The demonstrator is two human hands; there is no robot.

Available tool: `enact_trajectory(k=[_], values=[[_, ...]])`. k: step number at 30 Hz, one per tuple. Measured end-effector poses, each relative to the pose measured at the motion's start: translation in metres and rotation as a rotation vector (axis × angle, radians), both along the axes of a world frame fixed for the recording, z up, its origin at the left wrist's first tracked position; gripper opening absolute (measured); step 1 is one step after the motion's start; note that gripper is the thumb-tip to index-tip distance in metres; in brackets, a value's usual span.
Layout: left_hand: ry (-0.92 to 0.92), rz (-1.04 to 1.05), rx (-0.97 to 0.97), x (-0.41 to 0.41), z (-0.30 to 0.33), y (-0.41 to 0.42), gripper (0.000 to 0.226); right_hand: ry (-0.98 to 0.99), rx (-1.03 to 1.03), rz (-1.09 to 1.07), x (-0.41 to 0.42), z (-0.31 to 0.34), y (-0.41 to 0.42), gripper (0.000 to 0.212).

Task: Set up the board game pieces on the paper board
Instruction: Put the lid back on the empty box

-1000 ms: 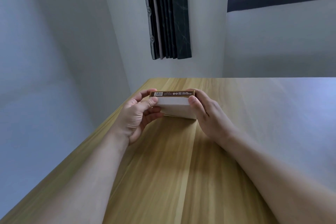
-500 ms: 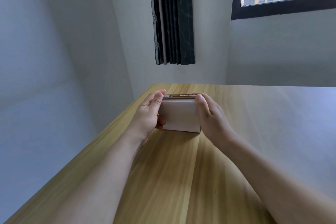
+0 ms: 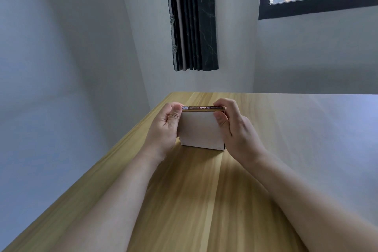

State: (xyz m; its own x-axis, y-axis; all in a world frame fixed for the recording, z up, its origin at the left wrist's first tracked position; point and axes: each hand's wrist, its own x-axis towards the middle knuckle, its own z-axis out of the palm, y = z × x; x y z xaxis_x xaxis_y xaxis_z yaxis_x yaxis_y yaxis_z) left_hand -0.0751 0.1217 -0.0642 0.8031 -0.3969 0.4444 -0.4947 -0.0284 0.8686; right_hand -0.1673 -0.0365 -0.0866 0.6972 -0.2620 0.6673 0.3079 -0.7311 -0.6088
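The game box (image 3: 201, 129) stood tilted on the wooden table (image 3: 204, 200), between my hands. My left hand (image 3: 163, 129) and right hand (image 3: 237, 129) pinched its upper corners, fingers curled. It looked light, stiff cardboard, best held by its side edges: plain white face, brown printed barcoded top edge.

Wooden table (image 3: 204, 200), white box (image 3: 200, 131) on it

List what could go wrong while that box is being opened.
Both hands, left hand and right hand, pinch the brown lid off the white box. If it pops free suddenly, the pieces could spill. The box sits near the table's left edge, so loose pieces might roll off.
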Motion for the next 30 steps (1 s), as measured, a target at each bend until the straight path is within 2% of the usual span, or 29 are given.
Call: enact_trajectory(k=[7,13,17,20,22,24,26,30], values=[[-0.045,0.074,0.002,0.003,-0.006,0.001,0.029,0.002,0.003,0.089,0.000,-0.001,0.000,0.017],[-0.111,0.142,0.044,0.006,-0.012,0.002,0.029,0.050,0.018,0.036,0.000,-0.001,-0.002,0.039],[-0.085,0.158,0.020,0.007,-0.013,0.004,0.027,0.057,0.040,0.111,0.001,-0.003,-0.002,0.038],[-0.050,0.165,0.027,0.009,-0.016,0.009,0.028,0.076,-0.019,0.159,0.000,-0.004,-0.003,0.033],[-0.023,0.171,0.106,0.010,-0.020,0.010,0.025,0.145,-0.087,0.187,0.001,-0.006,-0.003,0.031],[-0.039,0.217,0.302,0.015,-0.027,0.011,0.019,0.271,-0.164,0.224,0.003,-0.009,-0.002,0.034],[-0.106,0.239,0.484,0.019,-0.034,0.010,0.021,0.392,-0.224,0.255,0.005,-0.011,-0.001,0.032],[-0.173,0.225,0.576,0.021,-0.038,0.009,0.025,0.414,-0.198,0.234,0.005,-0.009,0.001,0.026]])
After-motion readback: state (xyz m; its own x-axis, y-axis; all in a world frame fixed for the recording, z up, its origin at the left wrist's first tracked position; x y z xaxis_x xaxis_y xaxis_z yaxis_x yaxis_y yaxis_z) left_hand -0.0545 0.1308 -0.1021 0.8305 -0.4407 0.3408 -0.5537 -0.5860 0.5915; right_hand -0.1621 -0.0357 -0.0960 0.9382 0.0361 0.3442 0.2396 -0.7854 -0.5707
